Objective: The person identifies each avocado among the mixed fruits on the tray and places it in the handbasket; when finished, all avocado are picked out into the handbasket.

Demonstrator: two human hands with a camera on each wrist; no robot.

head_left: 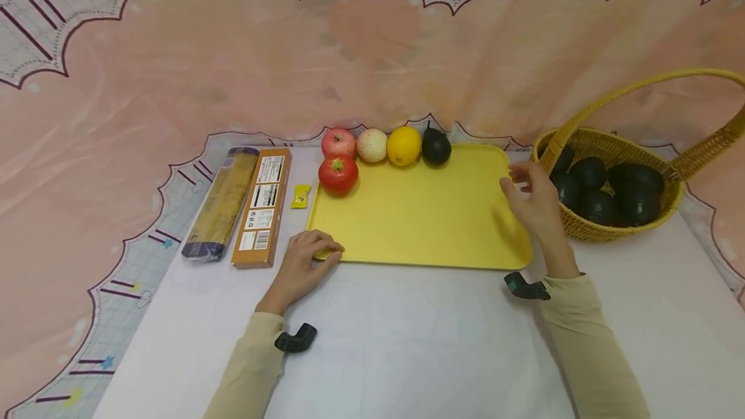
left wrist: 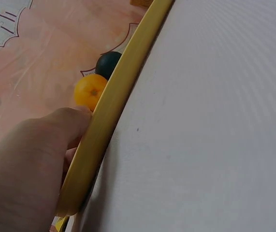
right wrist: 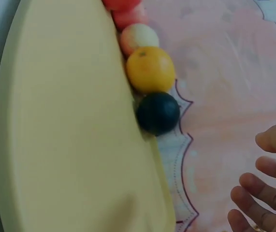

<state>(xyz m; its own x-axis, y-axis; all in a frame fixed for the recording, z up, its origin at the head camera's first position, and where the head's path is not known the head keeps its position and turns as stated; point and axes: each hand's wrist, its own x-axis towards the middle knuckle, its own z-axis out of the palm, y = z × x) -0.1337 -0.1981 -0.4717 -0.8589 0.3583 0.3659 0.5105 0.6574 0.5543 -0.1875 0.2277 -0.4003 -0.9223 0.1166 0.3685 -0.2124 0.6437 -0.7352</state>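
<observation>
My left hand rests at the near left corner of a yellow tray, its relaxed fingers touching the rim. Over the tray's right end hovers my right hand, fingers apart and holding nothing, beside a wicker basket. Several dark avocados fill the basket. Along the tray's back edge sit a pink apple, a pale peach, a yellow-orange orange and one dark avocado. A red tomato lies in front of the apple.
Left of the tray are a small yellow wrapped candy, a long brown box and a clear-wrapped pack with dark ends. A patterned pink cloth hangs behind the white tabletop. The basket's tall handle arches up.
</observation>
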